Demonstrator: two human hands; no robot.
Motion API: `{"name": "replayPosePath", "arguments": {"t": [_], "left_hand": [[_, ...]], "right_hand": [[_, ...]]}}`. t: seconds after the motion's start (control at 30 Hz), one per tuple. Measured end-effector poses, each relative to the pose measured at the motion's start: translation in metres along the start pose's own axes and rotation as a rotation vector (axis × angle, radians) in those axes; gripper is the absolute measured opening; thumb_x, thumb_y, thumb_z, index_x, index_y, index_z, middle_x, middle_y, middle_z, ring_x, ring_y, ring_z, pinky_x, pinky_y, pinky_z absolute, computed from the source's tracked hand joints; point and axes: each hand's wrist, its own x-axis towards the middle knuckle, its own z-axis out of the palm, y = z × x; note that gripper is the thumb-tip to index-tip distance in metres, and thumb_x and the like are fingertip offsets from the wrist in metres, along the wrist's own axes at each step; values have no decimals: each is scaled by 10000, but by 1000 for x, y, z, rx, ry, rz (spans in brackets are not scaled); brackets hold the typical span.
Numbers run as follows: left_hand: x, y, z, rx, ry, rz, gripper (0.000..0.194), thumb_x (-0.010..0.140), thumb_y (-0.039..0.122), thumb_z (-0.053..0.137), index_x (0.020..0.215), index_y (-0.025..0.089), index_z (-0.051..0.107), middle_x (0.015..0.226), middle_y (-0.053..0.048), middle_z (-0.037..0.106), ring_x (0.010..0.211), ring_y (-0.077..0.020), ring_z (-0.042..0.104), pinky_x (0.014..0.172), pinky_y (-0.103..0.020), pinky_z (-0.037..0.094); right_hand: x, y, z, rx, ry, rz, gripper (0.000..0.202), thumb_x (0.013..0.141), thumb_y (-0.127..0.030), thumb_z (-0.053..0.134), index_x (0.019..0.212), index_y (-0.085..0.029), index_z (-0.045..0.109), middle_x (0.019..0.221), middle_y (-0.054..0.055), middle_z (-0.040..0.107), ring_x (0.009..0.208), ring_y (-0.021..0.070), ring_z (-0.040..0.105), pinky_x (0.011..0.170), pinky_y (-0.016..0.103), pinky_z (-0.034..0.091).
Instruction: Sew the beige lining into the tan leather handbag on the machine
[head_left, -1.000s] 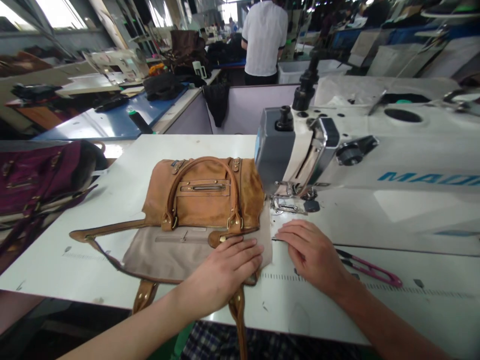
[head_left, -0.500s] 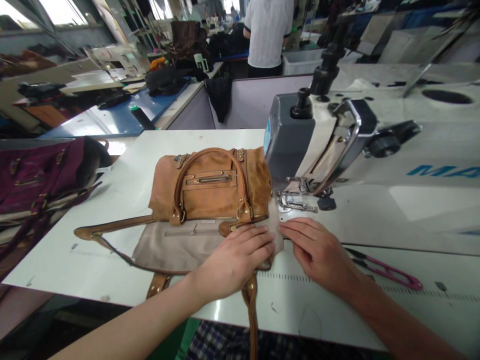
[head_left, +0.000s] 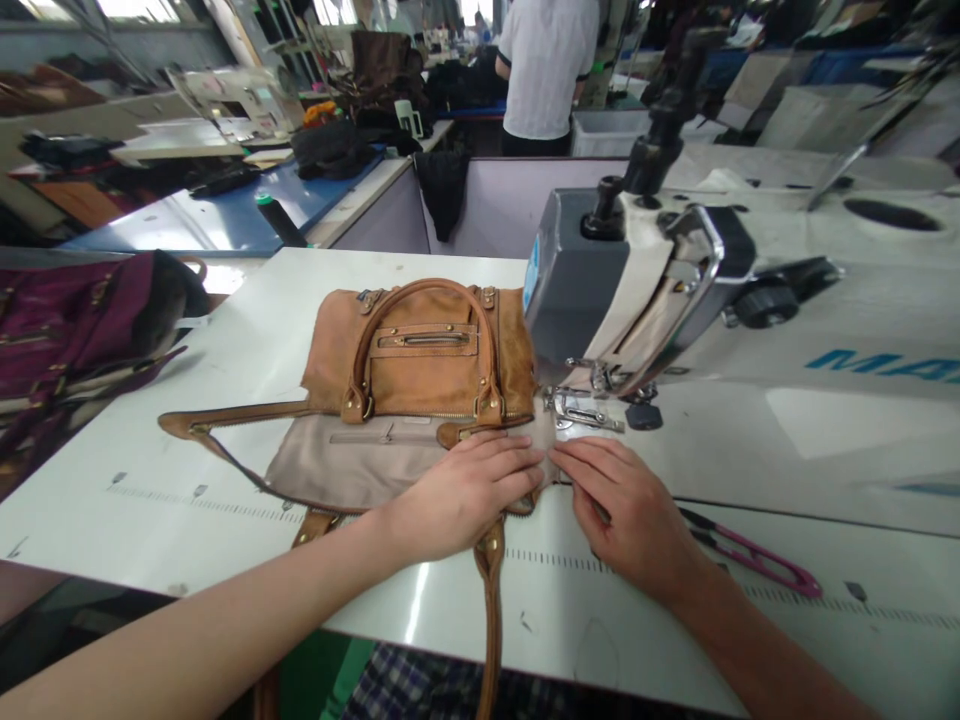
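Observation:
A tan leather handbag [head_left: 420, 375] lies on the white sewing table, its grey-beige lining [head_left: 360, 475] spread out toward me. My left hand [head_left: 476, 485] rests flat on the lining by the zipper end, its fingers stretched out. At the lining's right edge, my right hand [head_left: 626, 510] has its fingers held together, with the fingertips at the cloth and the thumb partly hidden. The lining edge runs up to the metal presser foot [head_left: 585, 412] of the sewing machine [head_left: 750, 350]; the needle is hard to make out. One leather handle [head_left: 491, 620] hangs over the table's front edge.
Pink-handled snips [head_left: 772, 560] lie right of my right hand. A purple bag [head_left: 67, 340] sits at the left. Behind are a black thread cone with a green top [head_left: 279, 220], another sewing machine [head_left: 236, 105] and a person in a white shirt [head_left: 547, 70].
The handbag and its lining have slid a little away from me past the presser foot. Both hands have moved slightly along with it. The view has shifted a little.

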Motion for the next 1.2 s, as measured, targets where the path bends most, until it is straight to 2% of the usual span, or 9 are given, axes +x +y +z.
{"name": "replayPosePath", "arguments": {"t": [0.2, 0.47, 0.63, 0.8, 0.93, 1.2], "left_hand": [[-2, -3, -1, 9, -13, 30, 372, 982, 193, 369, 1330, 139, 488, 1334, -105, 555, 1312, -234, 427, 1110, -418, 320], [2, -4, -4, 26, -73, 47, 378, 1001, 156, 314, 1327, 147, 507, 1230, -97, 604, 1202, -187, 512, 1156, -417, 243], [7, -10, -8, 80, -122, 73, 397, 1010, 159, 277, 1342, 118, 490, 1252, -107, 588, 1187, -205, 523, 1138, -402, 269], [12, -21, -6, 60, -35, 106, 385, 1018, 180, 274, 1298, 99, 525, 1257, -100, 596, 1167, -212, 530, 1069, -370, 355], [24, -34, -5, 104, -25, 93, 367, 1015, 189, 302, 1283, 96, 534, 1240, -108, 610, 1166, -225, 531, 1035, -376, 393], [45, -62, -4, 97, 94, 66, 313, 982, 158, 381, 1205, 94, 592, 1217, -121, 630, 1098, -219, 589, 976, -372, 451]], "right_hand": [[-3, 0, -2, 33, 26, -73, 376, 841, 0, 437, 1135, -107, 646, 1078, 110, 672, 1019, 243, 581, 904, 451, 518], [-4, -1, -2, 5, 47, -98, 370, 854, -3, 428, 1116, -137, 651, 1075, 89, 689, 1013, 239, 601, 902, 456, 522], [-3, 0, -1, -20, 26, -98, 386, 857, 6, 426, 1175, -114, 608, 1109, 108, 666, 1043, 247, 573, 909, 451, 514], [-3, 0, 2, -98, -29, -58, 395, 858, -27, 405, 1210, -66, 581, 1167, 140, 622, 1088, 272, 529, 968, 501, 463], [-1, -2, 2, -143, -66, -14, 437, 845, -58, 395, 1248, -22, 559, 1215, 167, 578, 1131, 295, 495, 1006, 518, 429], [-1, -2, 1, -94, -24, 5, 413, 836, -35, 413, 1209, -33, 590, 1177, 152, 592, 1114, 276, 507, 1010, 483, 432]]}}
